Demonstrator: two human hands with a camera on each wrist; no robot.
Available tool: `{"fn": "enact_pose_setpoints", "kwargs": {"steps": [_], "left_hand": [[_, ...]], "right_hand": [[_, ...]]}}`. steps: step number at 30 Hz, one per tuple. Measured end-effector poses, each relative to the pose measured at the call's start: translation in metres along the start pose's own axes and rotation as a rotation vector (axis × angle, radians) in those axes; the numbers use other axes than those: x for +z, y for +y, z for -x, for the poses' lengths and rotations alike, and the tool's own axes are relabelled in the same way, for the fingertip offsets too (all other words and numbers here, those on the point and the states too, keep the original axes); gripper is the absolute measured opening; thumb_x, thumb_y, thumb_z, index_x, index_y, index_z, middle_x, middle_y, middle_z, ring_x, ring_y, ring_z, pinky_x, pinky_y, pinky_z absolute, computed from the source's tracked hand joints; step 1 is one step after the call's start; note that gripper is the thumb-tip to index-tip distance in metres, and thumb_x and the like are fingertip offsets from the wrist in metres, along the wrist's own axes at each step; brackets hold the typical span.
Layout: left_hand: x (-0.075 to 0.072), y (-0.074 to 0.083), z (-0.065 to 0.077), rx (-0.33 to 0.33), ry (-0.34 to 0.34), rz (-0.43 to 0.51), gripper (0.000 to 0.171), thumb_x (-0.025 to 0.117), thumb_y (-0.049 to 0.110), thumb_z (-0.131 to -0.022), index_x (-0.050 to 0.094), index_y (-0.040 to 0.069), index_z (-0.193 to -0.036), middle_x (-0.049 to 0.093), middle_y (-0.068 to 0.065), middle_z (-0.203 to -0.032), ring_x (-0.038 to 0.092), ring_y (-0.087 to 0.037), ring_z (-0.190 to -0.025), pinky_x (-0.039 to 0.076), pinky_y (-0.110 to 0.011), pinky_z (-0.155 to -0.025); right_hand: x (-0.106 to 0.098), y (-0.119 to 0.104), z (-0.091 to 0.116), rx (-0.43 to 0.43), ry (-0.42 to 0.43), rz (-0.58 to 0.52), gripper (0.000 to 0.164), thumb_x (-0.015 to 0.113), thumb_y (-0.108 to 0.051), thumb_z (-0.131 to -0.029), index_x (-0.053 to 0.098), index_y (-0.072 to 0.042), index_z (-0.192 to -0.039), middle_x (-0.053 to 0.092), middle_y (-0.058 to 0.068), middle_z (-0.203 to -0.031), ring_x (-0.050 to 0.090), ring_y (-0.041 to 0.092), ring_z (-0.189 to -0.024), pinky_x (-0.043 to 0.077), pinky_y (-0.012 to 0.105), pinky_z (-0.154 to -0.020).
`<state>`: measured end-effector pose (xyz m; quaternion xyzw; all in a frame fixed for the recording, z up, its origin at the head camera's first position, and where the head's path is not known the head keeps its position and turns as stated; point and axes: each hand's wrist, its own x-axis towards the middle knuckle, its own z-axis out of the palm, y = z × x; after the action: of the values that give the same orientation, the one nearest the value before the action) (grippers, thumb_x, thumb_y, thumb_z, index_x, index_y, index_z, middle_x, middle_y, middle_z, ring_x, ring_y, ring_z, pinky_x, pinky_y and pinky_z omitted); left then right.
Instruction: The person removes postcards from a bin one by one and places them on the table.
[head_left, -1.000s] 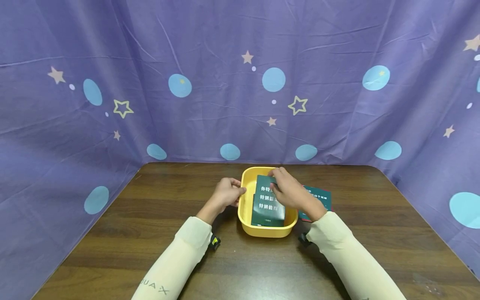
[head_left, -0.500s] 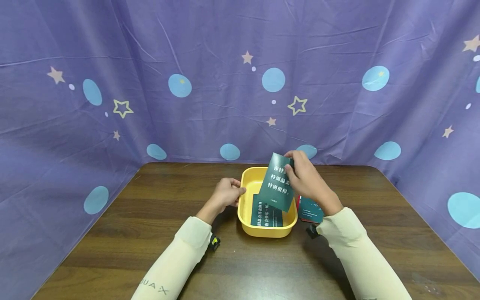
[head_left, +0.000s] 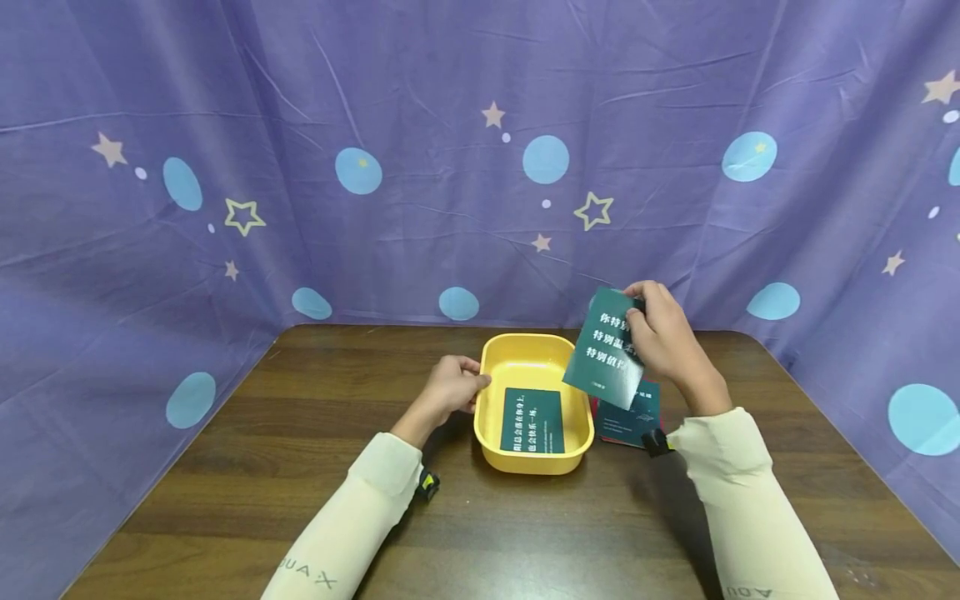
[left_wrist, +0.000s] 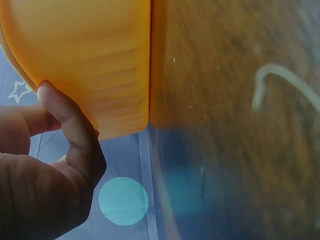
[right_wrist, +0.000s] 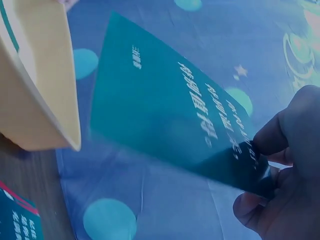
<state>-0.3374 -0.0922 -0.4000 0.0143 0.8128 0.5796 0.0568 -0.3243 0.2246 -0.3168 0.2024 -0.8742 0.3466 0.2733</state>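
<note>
My right hand (head_left: 662, 333) pinches a dark green card (head_left: 603, 346) with white lettering by its upper right corner. The card hangs tilted in the air, just right of a yellow plastic basin (head_left: 534, 463). In the right wrist view the same card (right_wrist: 160, 115) shows its printed face, thumb and fingers on either side of one end. With my left hand (head_left: 448, 387) I grip the basin's left rim; the left wrist view shows a fingertip on the rim. Another green card (head_left: 532, 421) lies flat on the basin floor.
Several green cards with red edges (head_left: 630, 417) lie stacked on the table right of the basin, partly under the held card. The brown wooden table (head_left: 337, 400) ends at a purple curtain (head_left: 420, 208) with stars and blue ovals.
My right hand has lifted the green card out of the basin and moved it up and right, uncovering the card beneath. The left hand has stayed on the rim.
</note>
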Motion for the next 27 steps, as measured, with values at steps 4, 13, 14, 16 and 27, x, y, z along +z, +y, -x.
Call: {"fn": "enact_pose_setpoints", "kwargs": {"steps": [4,13,14,16,27], "left_hand": [[0.000,0.000,0.000,-0.011,0.005,-0.008,0.025,0.065,0.008,-0.092,0.057,-0.005,-0.112,0.064,-0.021,-0.086,0.057,-0.015,-0.053,0.058,-0.033,-0.051],[0.000,-0.001,0.000,0.002,0.011,-0.028,0.024,0.064,0.008,-0.092,0.059,-0.006,-0.111,0.064,-0.017,-0.082,0.058,-0.015,-0.053,0.058,-0.033,-0.051],[0.001,-0.001,0.000,0.003,0.012,-0.029,0.024,0.065,0.008,-0.092,0.059,-0.006,-0.111,0.064,-0.017,-0.082,0.058,-0.015,-0.053,0.058,-0.033,-0.050],[0.001,0.000,0.000,-0.002,0.017,-0.034,0.024,0.065,0.008,-0.092,0.059,-0.005,-0.110,0.065,-0.017,-0.083,0.058,-0.015,-0.052,0.058,-0.032,-0.050],[0.002,0.001,0.001,-0.007,0.022,-0.051,0.023,0.065,0.009,-0.092,0.059,-0.004,-0.110,0.066,-0.021,-0.089,0.058,-0.015,-0.053,0.059,-0.034,-0.053]], "right_hand": [[-0.010,0.010,0.000,0.054,0.014,0.006,0.026,0.037,-0.001,-0.092,0.053,0.003,-0.112,0.053,0.019,-0.108,0.047,0.032,-0.099,0.039,0.047,-0.086],[-0.023,0.037,0.005,0.193,-0.003,0.024,0.028,0.032,-0.003,-0.093,0.052,0.002,-0.112,0.052,0.019,-0.108,0.047,0.034,-0.097,0.040,0.046,-0.080],[-0.024,0.040,0.006,0.208,-0.009,0.023,0.028,0.031,-0.004,-0.094,0.051,0.002,-0.113,0.052,0.020,-0.108,0.047,0.034,-0.096,0.040,0.046,-0.079],[-0.026,0.045,0.007,0.229,-0.021,0.018,0.028,0.031,-0.004,-0.095,0.051,0.002,-0.114,0.051,0.020,-0.108,0.047,0.035,-0.095,0.041,0.044,-0.076],[-0.008,0.077,0.015,0.292,-0.172,0.030,0.025,0.031,-0.006,-0.096,0.050,0.001,-0.111,0.054,0.020,-0.101,0.050,0.033,-0.091,0.043,0.039,-0.072]]}}
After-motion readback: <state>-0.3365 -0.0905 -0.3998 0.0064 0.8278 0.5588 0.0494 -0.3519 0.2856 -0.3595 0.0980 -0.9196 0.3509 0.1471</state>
